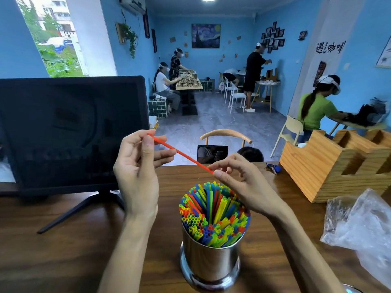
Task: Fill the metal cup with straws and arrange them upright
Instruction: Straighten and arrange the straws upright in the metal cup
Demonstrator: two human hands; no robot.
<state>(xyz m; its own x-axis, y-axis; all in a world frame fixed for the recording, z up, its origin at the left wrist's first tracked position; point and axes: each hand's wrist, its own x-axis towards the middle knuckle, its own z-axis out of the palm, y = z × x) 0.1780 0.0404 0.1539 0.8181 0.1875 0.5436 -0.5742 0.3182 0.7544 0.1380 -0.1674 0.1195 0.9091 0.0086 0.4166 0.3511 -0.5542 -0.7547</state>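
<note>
Metal cup (209, 263) was nearly full, straws (213, 218) mostly upright; left hand (137, 166) and right hand (239, 176) fingers pinched red straw (182, 153) ends, insertion pending.

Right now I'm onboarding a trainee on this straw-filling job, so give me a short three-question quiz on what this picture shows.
1. True or false: the red straw is held at both ends, left hand and right hand.
2. Where does the metal cup stand? A) on the wooden table B) inside the wooden organizer C) on the plastic bag
3. Fill in: the dark monitor stands to the cup's ____.

Key: 1 true; 2 A; 3 left
</note>
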